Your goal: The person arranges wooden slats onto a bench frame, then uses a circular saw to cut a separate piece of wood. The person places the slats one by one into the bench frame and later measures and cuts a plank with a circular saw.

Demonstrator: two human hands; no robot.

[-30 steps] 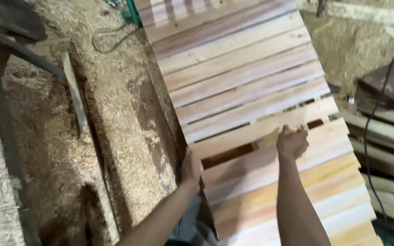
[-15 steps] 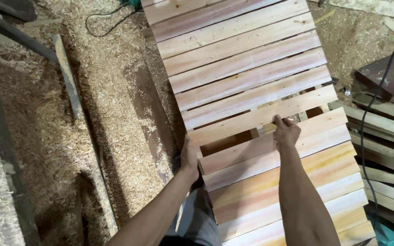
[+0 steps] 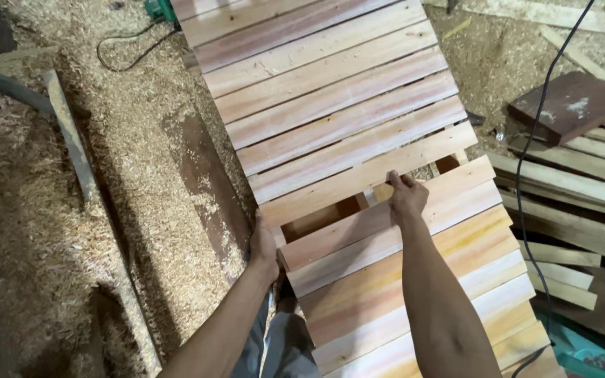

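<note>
— Where is the plank (image 3: 386, 210)?
— Across the slatted wooden frame (image 3: 330, 105), beside a gap.
— The hands?
— The left hand (image 3: 264, 245) wraps its end; the right hand (image 3: 406, 198) lies on its upper edge, fingers curled.

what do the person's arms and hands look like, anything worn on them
Both arms are bare from the bottom edge of the picture to the fingertips: no sleeves in view, no gloves, no watch, bands or rings that show. The left hand and right hand are uncovered, with short fingernails. No marks or cables are on either arm.
</note>
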